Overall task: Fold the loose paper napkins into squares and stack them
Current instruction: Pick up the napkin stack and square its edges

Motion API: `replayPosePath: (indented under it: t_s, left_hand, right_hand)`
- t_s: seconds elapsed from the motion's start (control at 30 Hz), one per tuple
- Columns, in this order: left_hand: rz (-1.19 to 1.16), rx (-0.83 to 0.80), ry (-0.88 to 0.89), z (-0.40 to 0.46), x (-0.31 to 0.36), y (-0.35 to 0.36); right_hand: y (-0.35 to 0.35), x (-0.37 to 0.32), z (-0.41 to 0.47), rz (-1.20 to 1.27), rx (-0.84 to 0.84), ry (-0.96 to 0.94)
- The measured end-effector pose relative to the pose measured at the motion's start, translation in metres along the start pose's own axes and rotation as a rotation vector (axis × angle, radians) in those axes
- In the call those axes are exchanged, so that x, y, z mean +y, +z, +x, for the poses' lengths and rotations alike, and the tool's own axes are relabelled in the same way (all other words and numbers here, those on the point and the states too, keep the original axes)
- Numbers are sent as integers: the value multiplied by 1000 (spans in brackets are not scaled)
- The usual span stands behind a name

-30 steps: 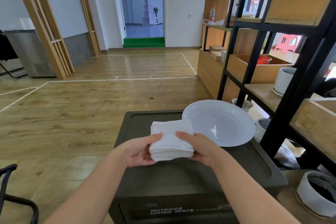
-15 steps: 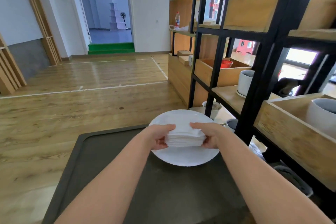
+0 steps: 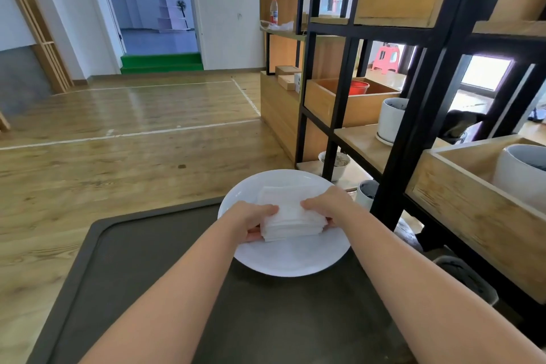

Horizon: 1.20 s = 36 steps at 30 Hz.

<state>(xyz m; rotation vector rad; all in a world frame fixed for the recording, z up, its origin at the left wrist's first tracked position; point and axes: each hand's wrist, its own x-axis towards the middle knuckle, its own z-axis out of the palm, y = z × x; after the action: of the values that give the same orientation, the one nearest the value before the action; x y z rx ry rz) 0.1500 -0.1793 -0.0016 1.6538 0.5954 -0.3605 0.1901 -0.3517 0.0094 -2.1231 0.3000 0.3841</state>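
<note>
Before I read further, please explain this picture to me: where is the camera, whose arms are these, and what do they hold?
There is no machine here. A person wears one camera on the head, and it looks forward and down, so the two bare arms coming from the bottom edge are that person's own. The left hand and the right hand press a stack of folded white napkins from both sides; each grip is closed on it. The stack is over a white plate; whether it already rests on the plate I cannot tell. The plate sits on a dark lid of a box, which serves as the table. On the right stands a shelf with pots; behind lies a wooden floor.
</note>
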Motion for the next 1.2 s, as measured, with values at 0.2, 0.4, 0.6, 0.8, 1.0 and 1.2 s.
replayPosePath:
  t_s: [0.2,0.4,0.6,0.8,1.0,1.2]
  left_hand:
    - [106,119,96,8,-9,1]
    - [177,163,53,-8,-23,-33]
    - [145,185,-10,-44,-58,-94]
    - [109,236,-36,-92,-87,-137]
    - [105,256,-23,-114,-99,-141]
    - [124,252,26,-119,-100,-123]
  right_hand:
    - [9,1,-1,-205,95,-58]
    - [37,-7,-19,-187,-3,-53]
    - [89,-20,-62,-122,-164,-2]
    - [131,-29,-105,-159,-228,22]
    - [144,-28,-124,-263,-172,-39]
    - [130,-19,-129,-294,-136,-9]
